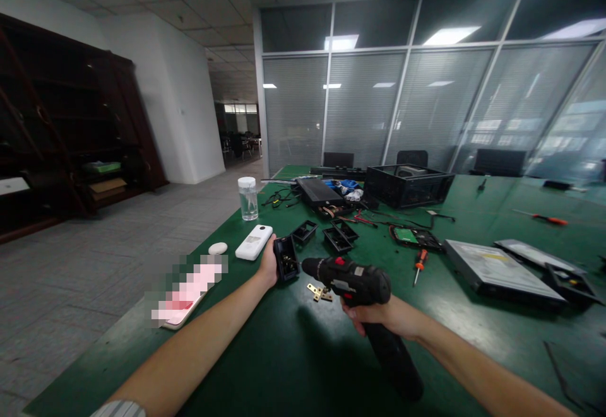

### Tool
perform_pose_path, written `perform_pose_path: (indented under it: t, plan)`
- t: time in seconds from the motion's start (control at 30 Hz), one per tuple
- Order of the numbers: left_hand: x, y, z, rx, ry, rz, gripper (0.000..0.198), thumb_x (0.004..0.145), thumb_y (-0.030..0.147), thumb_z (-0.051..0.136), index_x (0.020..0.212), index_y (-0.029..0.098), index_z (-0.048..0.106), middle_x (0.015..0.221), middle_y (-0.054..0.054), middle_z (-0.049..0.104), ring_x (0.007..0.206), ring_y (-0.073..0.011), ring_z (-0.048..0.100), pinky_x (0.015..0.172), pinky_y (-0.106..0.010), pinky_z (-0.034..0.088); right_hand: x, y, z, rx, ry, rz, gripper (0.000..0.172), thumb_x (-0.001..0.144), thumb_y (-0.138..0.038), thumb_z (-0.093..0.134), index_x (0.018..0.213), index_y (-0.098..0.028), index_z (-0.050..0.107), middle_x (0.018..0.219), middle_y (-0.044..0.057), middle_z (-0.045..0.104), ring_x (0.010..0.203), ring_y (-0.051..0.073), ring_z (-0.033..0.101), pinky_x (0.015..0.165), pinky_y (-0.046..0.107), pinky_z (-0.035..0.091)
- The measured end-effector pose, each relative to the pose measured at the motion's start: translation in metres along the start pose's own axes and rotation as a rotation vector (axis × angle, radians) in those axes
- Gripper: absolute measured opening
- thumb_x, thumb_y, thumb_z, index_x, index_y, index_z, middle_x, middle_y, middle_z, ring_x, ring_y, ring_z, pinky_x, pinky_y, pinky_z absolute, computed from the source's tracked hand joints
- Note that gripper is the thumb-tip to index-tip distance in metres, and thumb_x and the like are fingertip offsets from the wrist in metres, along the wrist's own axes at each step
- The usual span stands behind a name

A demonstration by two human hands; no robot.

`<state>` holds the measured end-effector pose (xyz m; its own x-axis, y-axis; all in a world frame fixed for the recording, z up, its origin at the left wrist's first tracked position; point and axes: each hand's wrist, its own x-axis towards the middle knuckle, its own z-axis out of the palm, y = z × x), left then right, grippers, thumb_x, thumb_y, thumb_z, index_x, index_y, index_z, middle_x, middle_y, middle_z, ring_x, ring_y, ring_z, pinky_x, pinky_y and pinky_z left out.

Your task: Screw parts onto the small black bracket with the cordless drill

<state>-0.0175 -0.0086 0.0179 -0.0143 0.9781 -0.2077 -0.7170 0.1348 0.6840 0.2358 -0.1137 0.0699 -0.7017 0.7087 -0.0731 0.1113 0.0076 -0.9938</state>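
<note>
My right hand [372, 316] is wrapped round the grip of a black cordless drill [353, 278] with red buttons. The drill's chuck points left, at a small black plastic box [286, 259]. My left hand [269, 262] grips that box by its left side, tilted so its open face shows some brass-coloured bits inside. A narrow gap seems to lie between the chuck and the box. Below the drill, several small brass-coloured metal pieces [318, 292] lie on the green table. More black plastic frames [338, 238] sit just beyond.
On the left are a pink-screened phone [189, 303], a white device [254, 242] and a water bottle [247, 199]. An orange-handled screwdriver [420, 265] and flat metal drives [497, 272] lie to the right. A black case [407, 187] and cables stand at the back.
</note>
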Motion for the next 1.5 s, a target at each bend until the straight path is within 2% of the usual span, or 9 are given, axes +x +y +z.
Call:
perform_pose_path:
  t: [0.53,1.03,1.5]
  plan:
    - [-0.002,-0.0005,0.0022,0.002,0.03,0.004,0.031,0.072,0.046,0.051,0.072,0.016,0.06,0.057,-0.002,0.06,0.055,-0.0188,0.06,0.056,-0.031,0.047,0.0001,-0.0032,0.0017,-0.013,-0.007,-0.01,0.025,0.068,-0.035,0.064,0.079,-0.015,0.054,0.067,-0.001,0.051,0.055,0.011,0.051,0.054,0.025,0.04]
    - [-0.0035,0.002,0.003,-0.001,0.032,-0.019,0.033,0.071,0.048,0.052,0.076,0.016,0.061,0.062,-0.003,0.062,0.059,-0.0199,0.061,0.056,-0.031,0.047,0.0005,0.0015,0.0001,0.012,-0.005,0.01,0.026,0.068,-0.032,0.065,0.085,-0.015,0.055,0.066,-0.001,0.052,0.055,0.011,0.052,0.054,0.025,0.039]
    - [0.0051,-0.002,-0.0051,0.035,0.004,0.001,0.036,0.07,0.049,0.052,0.078,0.015,0.06,0.058,-0.003,0.061,0.051,-0.0188,0.059,0.055,-0.033,0.047,0.0004,-0.0038,0.0031,0.018,0.007,0.003,0.024,0.067,-0.032,0.065,0.08,-0.014,0.055,0.063,-0.002,0.053,0.053,0.011,0.051,0.052,0.023,0.038]
